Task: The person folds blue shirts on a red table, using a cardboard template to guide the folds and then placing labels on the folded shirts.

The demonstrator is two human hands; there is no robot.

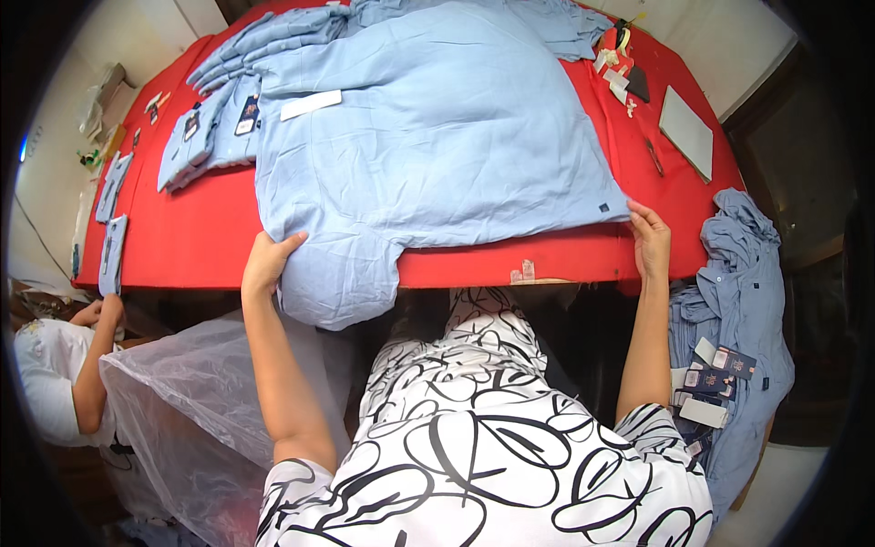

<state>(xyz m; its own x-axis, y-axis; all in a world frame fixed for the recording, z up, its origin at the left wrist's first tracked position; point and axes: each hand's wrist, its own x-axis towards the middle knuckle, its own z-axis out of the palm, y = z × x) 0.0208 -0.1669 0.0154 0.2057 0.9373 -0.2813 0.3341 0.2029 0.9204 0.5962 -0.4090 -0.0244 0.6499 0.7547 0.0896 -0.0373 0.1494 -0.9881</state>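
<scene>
A light blue shirt lies spread over the red-covered table, one sleeve hanging over the near edge. My left hand grips the shirt at its left side near that sleeve, thumb on top of the cloth. At the right, my right hand pinches the shirt's hem corner, beside a small dark square label. A white card rests on the upper left part of the shirt.
Folded blue shirts with tags lie at the left. More blue shirts hang at the right, with tag cards on them. A white board lies far right. A clear plastic bag and a co-worker are at lower left.
</scene>
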